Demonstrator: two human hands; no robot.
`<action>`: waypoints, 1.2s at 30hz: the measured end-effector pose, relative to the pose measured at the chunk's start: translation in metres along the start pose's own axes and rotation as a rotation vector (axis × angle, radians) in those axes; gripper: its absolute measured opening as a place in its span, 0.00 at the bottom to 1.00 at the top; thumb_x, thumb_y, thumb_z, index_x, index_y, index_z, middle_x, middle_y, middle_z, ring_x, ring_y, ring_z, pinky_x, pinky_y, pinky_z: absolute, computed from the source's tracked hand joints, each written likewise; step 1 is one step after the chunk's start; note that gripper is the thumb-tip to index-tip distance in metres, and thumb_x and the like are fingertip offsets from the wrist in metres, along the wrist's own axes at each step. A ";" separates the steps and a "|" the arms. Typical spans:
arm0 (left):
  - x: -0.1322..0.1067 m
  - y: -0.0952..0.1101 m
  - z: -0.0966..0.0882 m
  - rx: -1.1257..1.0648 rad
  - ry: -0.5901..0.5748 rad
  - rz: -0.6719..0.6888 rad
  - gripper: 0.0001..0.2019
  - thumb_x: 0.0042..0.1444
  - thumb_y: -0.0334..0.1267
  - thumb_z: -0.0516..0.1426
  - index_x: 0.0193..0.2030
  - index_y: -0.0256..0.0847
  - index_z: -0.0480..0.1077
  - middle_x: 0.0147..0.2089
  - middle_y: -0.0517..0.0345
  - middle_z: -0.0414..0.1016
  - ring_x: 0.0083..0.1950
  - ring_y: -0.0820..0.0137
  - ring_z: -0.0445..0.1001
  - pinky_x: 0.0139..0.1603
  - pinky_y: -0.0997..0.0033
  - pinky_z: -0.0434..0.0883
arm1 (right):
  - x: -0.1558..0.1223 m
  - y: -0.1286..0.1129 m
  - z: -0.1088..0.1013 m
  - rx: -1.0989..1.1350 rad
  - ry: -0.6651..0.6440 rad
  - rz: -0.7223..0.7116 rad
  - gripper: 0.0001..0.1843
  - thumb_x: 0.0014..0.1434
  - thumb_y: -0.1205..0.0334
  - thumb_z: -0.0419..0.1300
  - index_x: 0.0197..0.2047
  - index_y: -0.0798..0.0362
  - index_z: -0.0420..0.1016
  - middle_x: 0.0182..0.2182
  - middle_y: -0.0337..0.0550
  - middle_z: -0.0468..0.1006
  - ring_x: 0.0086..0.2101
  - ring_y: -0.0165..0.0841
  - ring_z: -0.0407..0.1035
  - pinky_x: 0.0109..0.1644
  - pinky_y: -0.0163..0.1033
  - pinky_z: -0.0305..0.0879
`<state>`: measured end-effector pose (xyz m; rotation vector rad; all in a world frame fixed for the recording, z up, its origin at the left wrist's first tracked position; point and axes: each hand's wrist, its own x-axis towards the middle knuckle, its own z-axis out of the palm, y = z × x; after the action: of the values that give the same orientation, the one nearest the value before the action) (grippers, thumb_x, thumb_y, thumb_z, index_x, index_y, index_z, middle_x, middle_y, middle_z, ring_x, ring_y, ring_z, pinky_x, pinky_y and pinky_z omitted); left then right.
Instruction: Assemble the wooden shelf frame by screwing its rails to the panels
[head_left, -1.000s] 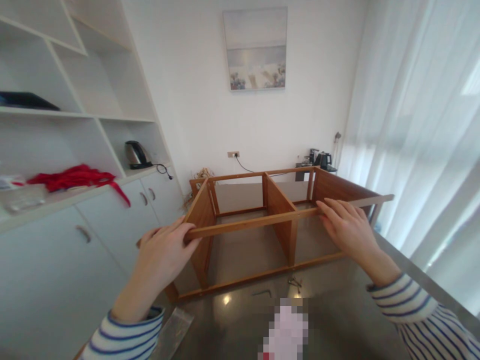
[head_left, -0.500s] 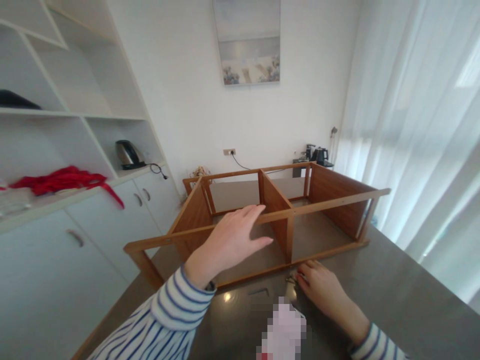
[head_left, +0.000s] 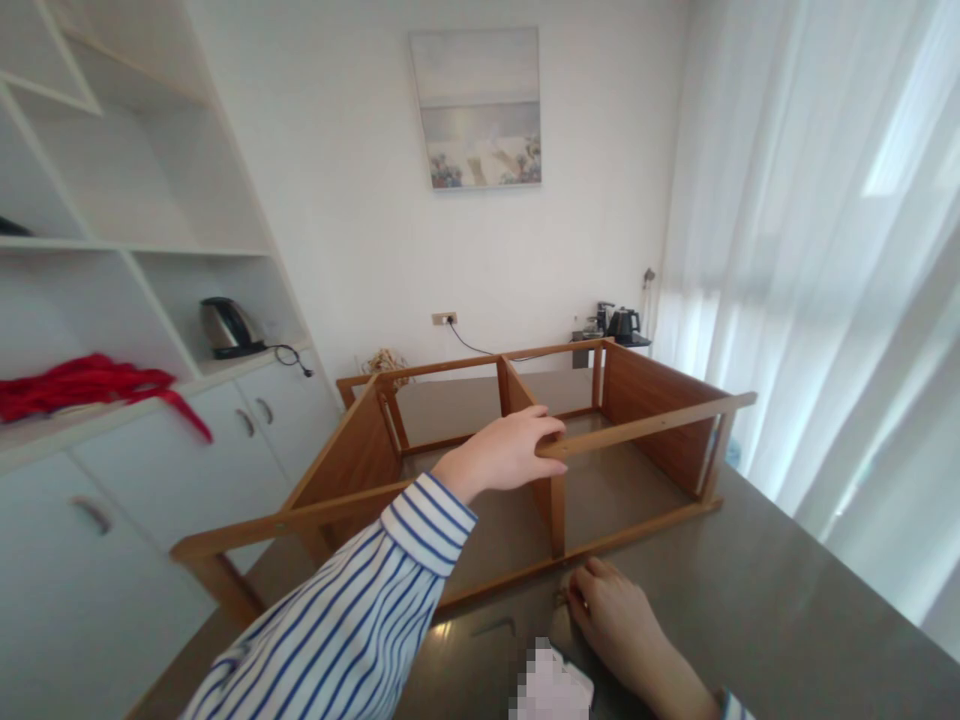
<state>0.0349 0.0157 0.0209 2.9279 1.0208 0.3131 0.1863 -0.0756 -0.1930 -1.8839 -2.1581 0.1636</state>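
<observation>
Two hands are busy: our left hand [head_left: 502,455] clamps its fingers on the top rail of the wooden frame [head_left: 645,425] at centre, likely steadying it on the surface [head_left: 750,600]. Lower centre, our right hand [head_left: 611,620] touches possible screws [head_left: 561,598], grip unclear.

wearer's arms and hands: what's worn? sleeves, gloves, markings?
Both hands are bare, with no gloves. The left hand comes out of a long left sleeve, white with thin blue stripes, that ends in a banded cuff at the wrist. Behind the right hand, only a sliver of a matching striped right cuff shows at the frame edge. No markings are visible.
</observation>
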 end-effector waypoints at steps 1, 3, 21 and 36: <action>0.000 -0.001 0.001 -0.012 0.015 0.012 0.26 0.55 0.53 0.53 0.57 0.42 0.65 0.62 0.48 0.63 0.62 0.60 0.63 0.59 0.66 0.61 | 0.000 0.000 0.000 0.006 -0.001 -0.001 0.13 0.62 0.64 0.47 0.35 0.51 0.73 0.36 0.45 0.75 0.38 0.35 0.71 0.40 0.36 0.62; 0.001 -0.002 0.003 -0.030 0.040 0.026 0.25 0.56 0.52 0.54 0.56 0.40 0.66 0.61 0.47 0.63 0.61 0.61 0.64 0.60 0.66 0.61 | 0.001 0.001 0.000 0.017 -0.002 -0.002 0.13 0.63 0.64 0.47 0.36 0.51 0.73 0.36 0.45 0.75 0.38 0.36 0.71 0.40 0.36 0.62; 0.004 -0.004 0.006 -0.071 0.079 0.037 0.19 0.55 0.50 0.55 0.49 0.41 0.69 0.57 0.49 0.67 0.57 0.61 0.68 0.57 0.64 0.65 | -0.002 0.013 -0.003 0.144 0.006 0.027 0.13 0.64 0.64 0.45 0.38 0.52 0.71 0.35 0.46 0.78 0.37 0.37 0.73 0.38 0.36 0.60; 0.006 -0.003 0.009 -0.068 0.055 -0.017 0.24 0.55 0.53 0.54 0.54 0.41 0.69 0.64 0.46 0.62 0.67 0.64 0.56 0.65 0.64 0.56 | -0.006 0.020 -0.011 0.430 0.094 0.007 0.12 0.63 0.63 0.48 0.39 0.52 0.73 0.35 0.43 0.78 0.36 0.33 0.73 0.39 0.34 0.62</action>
<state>0.0391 0.0223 0.0128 2.8631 1.0203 0.4208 0.2089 -0.0798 -0.1879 -1.6177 -1.8702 0.4875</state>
